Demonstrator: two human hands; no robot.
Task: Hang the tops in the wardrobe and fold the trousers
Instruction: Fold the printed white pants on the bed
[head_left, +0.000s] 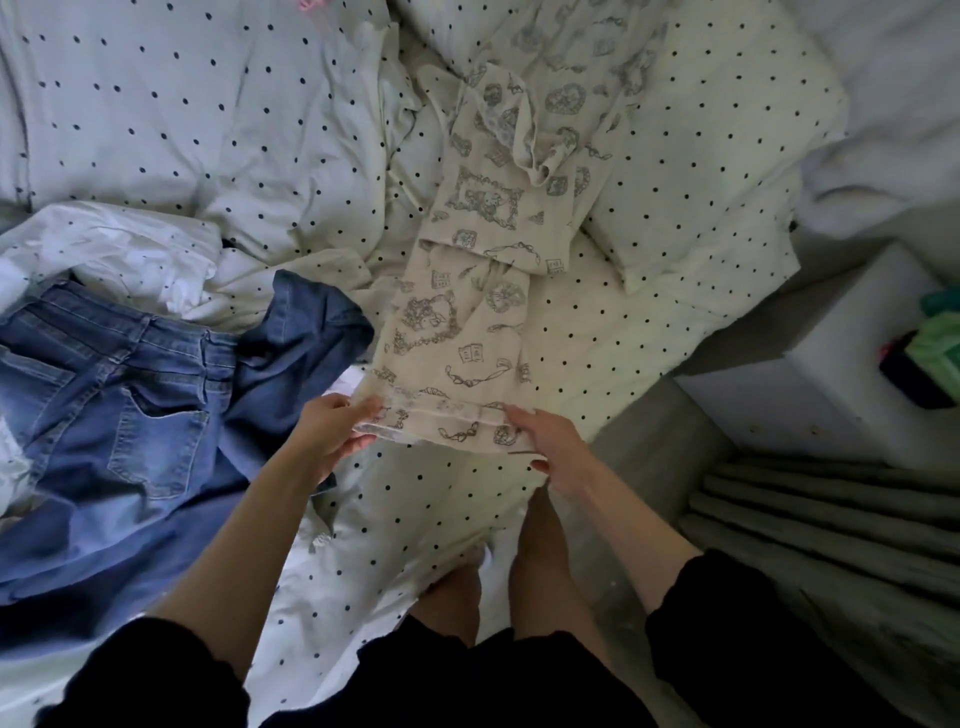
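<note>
Cream patterned trousers (467, 322) with grey drawings lie stretched up the middle of the polka-dot bed, their far part bunched near the pillows. My left hand (332, 428) pinches the left corner of the near hem. My right hand (550, 441) pinches the right corner of the same hem, lifting it slightly off the sheet. Blue jeans (119, 405) lie spread out to the left, back pockets up, one leg reaching toward the cream trousers.
A crumpled white garment (119, 254) lies above the jeans. Polka-dot pillows (701, 182) sit at the head of the bed. A white bedside box (852, 374) with green and dark items stands at the right, beside a ribbed grey rug (831, 519). My bare legs stand against the bed's edge.
</note>
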